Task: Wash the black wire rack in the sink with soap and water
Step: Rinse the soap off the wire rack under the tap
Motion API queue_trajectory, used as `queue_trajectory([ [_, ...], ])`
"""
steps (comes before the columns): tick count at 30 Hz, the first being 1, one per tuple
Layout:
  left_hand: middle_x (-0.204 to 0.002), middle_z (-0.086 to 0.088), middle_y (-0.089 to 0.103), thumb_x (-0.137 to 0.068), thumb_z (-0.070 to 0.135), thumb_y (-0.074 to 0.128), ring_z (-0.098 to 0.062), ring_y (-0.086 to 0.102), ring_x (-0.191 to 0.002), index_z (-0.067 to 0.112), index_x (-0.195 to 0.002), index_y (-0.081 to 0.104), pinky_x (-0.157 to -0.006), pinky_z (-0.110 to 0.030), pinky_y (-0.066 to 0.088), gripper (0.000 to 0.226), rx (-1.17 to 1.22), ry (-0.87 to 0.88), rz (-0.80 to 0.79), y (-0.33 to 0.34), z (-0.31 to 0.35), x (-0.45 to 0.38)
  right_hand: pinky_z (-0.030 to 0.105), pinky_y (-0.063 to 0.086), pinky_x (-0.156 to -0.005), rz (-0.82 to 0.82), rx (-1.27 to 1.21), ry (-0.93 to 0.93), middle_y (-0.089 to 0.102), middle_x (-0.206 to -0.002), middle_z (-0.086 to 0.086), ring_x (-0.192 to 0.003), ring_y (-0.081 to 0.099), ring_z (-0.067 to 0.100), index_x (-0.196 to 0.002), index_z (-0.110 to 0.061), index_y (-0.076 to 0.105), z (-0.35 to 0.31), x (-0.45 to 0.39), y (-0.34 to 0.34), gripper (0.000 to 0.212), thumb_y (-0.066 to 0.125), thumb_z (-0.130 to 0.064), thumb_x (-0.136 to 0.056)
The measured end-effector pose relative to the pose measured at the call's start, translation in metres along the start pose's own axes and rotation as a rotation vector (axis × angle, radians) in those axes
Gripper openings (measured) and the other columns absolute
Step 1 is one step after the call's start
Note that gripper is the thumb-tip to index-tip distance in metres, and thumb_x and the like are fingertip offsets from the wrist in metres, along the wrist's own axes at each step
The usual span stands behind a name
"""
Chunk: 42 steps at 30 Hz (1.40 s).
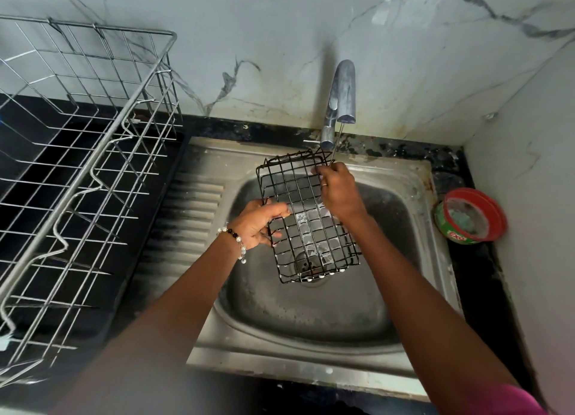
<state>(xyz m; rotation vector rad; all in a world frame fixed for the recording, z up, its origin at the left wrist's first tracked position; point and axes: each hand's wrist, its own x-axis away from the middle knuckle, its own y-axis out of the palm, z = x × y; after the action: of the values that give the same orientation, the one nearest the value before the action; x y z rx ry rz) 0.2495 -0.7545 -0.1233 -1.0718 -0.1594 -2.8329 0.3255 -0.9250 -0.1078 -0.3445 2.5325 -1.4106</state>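
rack: the black wire rack [308, 218] hangs tilted over the bowl of the sink [311, 315], its low end above the drain, its high end just under the tap [340, 100]
left hand: the left hand [261, 224] has its fingers curled round the rack's edge on the side facing the silver dish drainer [81, 153]
right hand: the right hand [337, 187] pinches the top corner nearest the tap, where a thin stream of water lands
soap: white suds cling to the lower squares and along the bottom wire, so I judge soaping is done
progress: it looks like the rinse, only begun; the foamy lower half has yet to go under the stream
soap tub: a red-rimmed tub [471, 217] sits on the counter beside the sink, away from the drainer
hard to see: whether the right hand holds a scrubber I cannot tell; its palm is turned away, and the rack's underside is out of sight
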Motion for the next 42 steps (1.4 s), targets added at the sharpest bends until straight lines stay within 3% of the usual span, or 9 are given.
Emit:
queue_trajectory([
  [6,-0.089,-0.002,0.063,-0.082,0.007,0.069,-0.030,0.060,-0.090,0.010,-0.100,0.056,-0.083,-0.051,0.052,0.023,0.018,0.050,0.055,0.000,0.004,0.003,0.037,0.058,-0.078,0.152,-0.385,0.139,0.071,-0.093,0.000,-0.082,0.068,0.014,-0.094,-0.012,0.073,0.004,-0.006,-0.018,0.019,0.076,-0.004,-0.077],
  [10,-0.091,-0.002,0.066,-0.083,0.010,0.069,-0.031,0.062,-0.086,0.011,-0.103,0.056,-0.090,-0.061,0.048,0.024,0.048,0.051,0.053,0.004,0.009,0.001,0.031,0.059,-0.075,0.302,-0.673,0.250,0.069,-0.100,-0.002,-0.088,0.069,0.010,-0.094,-0.010,0.069,0.001,0.000,-0.012,0.016,0.071,-0.002,-0.080],
  [15,-0.113,-0.008,0.065,-0.083,0.019,0.071,-0.043,0.064,-0.096,0.011,-0.100,0.062,-0.091,-0.069,0.044,0.021,0.112,0.001,-0.015,0.004,0.010,0.003,0.003,0.044,-0.079,0.181,-0.721,0.116,0.056,-0.129,-0.001,-0.114,0.052,0.000,-0.107,0.002,0.068,0.010,0.006,-0.020,0.026,0.058,0.012,-0.085],
  [23,-0.118,-0.019,0.055,-0.069,0.065,0.067,-0.058,0.046,-0.118,0.042,-0.097,0.054,-0.095,-0.081,0.024,0.039,0.186,-0.170,-0.106,0.005,0.020,0.008,0.016,0.054,-0.071,-0.033,-0.894,0.121,0.058,-0.128,0.005,-0.115,0.057,0.014,-0.108,-0.011,0.064,0.006,-0.012,-0.036,0.038,0.059,0.016,-0.082],
  [27,-0.132,-0.017,0.050,-0.046,0.058,0.083,-0.048,0.056,-0.115,0.032,-0.091,0.068,-0.076,-0.069,0.050,0.053,0.241,-0.055,-0.002,0.008,0.015,0.007,0.026,0.055,-0.087,-0.060,-0.711,0.064,0.058,-0.128,0.001,-0.116,0.056,0.013,-0.119,-0.014,0.061,0.004,-0.020,-0.037,0.047,0.064,0.012,-0.080],
  [32,-0.131,-0.020,0.052,-0.080,0.035,0.073,-0.042,0.060,-0.111,0.011,-0.120,0.055,-0.057,-0.049,0.057,0.050,0.296,0.037,0.085,0.011,0.002,0.000,0.004,0.032,-0.098,0.057,-0.345,-0.107,0.053,-0.134,0.002,-0.120,0.047,0.010,-0.125,-0.012,0.059,0.003,-0.015,-0.031,0.044,0.069,-0.004,-0.083],
  [36,-0.118,-0.018,0.056,-0.087,0.030,0.063,-0.037,0.063,-0.093,0.015,-0.102,0.058,-0.077,-0.058,0.055,0.022,0.469,0.068,0.112,0.012,-0.005,0.004,0.044,0.016,-0.118,0.052,-0.045,-0.149,0.025,-0.156,0.011,-0.144,0.021,0.029,-0.148,-0.016,0.031,0.016,0.000,-0.007,0.054,0.047,-0.030,-0.098],
  [39,-0.099,-0.017,0.059,-0.091,0.027,0.057,-0.034,0.061,-0.072,0.016,-0.096,0.054,-0.095,-0.061,0.046,0.012,0.571,0.070,0.113,0.021,-0.017,0.007,0.051,0.007,-0.118,0.091,0.215,-0.333,0.005,-0.158,0.018,-0.146,0.003,0.035,-0.150,-0.006,0.013,0.013,0.021,0.009,0.061,0.029,-0.035,-0.099],
  [42,-0.093,-0.015,0.055,-0.093,0.026,0.055,-0.027,0.063,-0.062,0.016,-0.093,0.052,-0.104,-0.061,0.039,0.010,0.720,0.064,0.114,0.028,-0.026,0.006,0.049,0.014,-0.118,0.015,0.244,-0.624,0.020,-0.155,0.018,-0.146,0.013,0.033,-0.147,-0.003,0.025,0.025,0.028,0.001,0.057,0.044,-0.018,-0.096],
])
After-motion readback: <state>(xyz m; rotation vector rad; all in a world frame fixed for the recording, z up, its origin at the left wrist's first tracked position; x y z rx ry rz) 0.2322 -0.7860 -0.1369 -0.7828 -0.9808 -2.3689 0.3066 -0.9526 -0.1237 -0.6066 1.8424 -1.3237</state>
